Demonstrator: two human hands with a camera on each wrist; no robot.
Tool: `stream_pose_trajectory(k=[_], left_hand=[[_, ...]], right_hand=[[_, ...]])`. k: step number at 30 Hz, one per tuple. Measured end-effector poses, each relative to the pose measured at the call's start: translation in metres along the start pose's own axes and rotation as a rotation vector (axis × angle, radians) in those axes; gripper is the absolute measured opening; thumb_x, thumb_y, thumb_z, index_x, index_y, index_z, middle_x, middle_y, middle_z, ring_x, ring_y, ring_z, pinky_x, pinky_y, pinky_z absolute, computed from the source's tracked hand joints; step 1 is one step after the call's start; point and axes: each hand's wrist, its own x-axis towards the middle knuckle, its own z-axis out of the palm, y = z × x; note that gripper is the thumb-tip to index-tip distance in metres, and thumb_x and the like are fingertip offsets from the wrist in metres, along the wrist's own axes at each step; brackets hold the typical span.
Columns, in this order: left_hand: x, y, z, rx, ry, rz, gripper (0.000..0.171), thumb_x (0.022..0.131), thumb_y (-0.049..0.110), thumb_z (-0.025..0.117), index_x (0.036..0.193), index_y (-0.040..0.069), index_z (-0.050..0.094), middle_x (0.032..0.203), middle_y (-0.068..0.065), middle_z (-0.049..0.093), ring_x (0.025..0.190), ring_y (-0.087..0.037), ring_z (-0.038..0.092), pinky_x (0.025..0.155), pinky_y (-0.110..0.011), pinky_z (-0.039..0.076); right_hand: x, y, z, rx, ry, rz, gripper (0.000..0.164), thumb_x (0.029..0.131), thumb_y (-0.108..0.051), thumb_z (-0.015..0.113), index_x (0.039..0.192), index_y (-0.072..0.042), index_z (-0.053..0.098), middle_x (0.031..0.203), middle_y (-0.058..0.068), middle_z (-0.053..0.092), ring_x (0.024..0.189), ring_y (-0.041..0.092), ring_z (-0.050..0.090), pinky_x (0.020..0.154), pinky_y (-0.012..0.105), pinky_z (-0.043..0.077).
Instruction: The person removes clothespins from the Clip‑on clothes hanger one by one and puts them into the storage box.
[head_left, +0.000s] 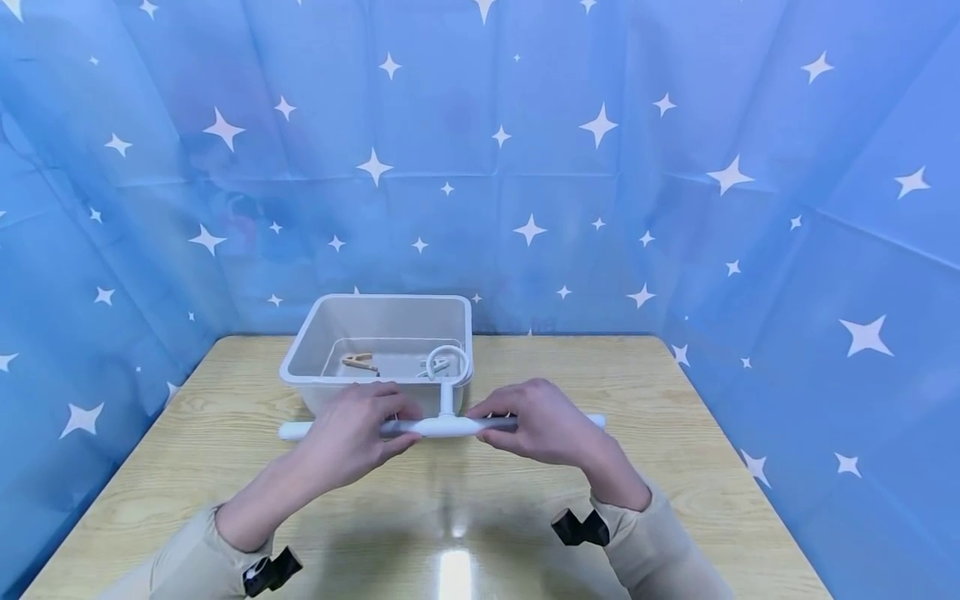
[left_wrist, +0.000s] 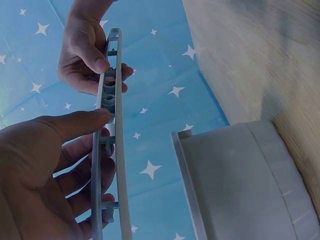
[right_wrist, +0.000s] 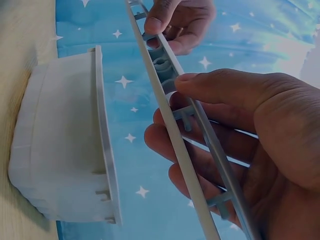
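Note:
Both hands hold a white-and-grey clothes hanger [head_left: 448, 427], a long straight bar with a stem and a ring-shaped hook rising from its middle. My left hand [head_left: 365, 427] grips the bar left of the stem, thumb on the near side. Right of the stem, my right hand [head_left: 534, 421] pinches the bar between thumb and fingers. The left wrist view shows the hanger's slotted frame [left_wrist: 120, 165] with small crosspieces, fingers wrapped behind it. In the right wrist view, the right thumb [right_wrist: 200, 85] presses on the frame's edge near the middle.
Behind the hanger stands a light grey plastic bin [head_left: 375, 310] on the wooden table [head_left: 592, 371]. Inside it lie a tan clip [head_left: 360, 362] and a white clip, partly covered by the hook's ring. A blue curtain [head_left: 450, 108] with white stars surrounds the table.

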Motion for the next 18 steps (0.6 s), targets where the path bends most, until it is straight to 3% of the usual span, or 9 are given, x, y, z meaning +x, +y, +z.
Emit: stream_pose_trajectory(k=[6, 18], left_hand=[[-0.003, -0.001, 0.007, 0.007, -0.016, -0.004, 0.018, 0.076, 0.032, 0.087, 0.088, 0.026, 0.074, 0.081, 0.015, 0.065, 0.067, 0.000, 0.052, 0.066, -0.025, 0.044], [-0.013, -0.004, 0.028, -0.068, -0.121, -0.034, 0.016, 0.078, 0.029, 0.086, 0.087, 0.024, 0.074, 0.079, 0.015, 0.062, 0.065, 0.002, 0.051, 0.060, -0.019, 0.042]], right_hand=[[-0.001, 0.002, 0.006, 0.000, -0.027, 0.009, 0.018, 0.088, -0.022, 0.077, 0.105, -0.021, 0.079, 0.094, -0.009, 0.075, 0.065, -0.005, 0.051, 0.063, 0.016, 0.043], [-0.005, 0.008, 0.026, -0.003, -0.124, 0.048, 0.014, 0.087, -0.024, 0.075, 0.101, -0.023, 0.077, 0.082, -0.015, 0.070, 0.061, -0.006, 0.047, 0.059, 0.016, 0.039]])
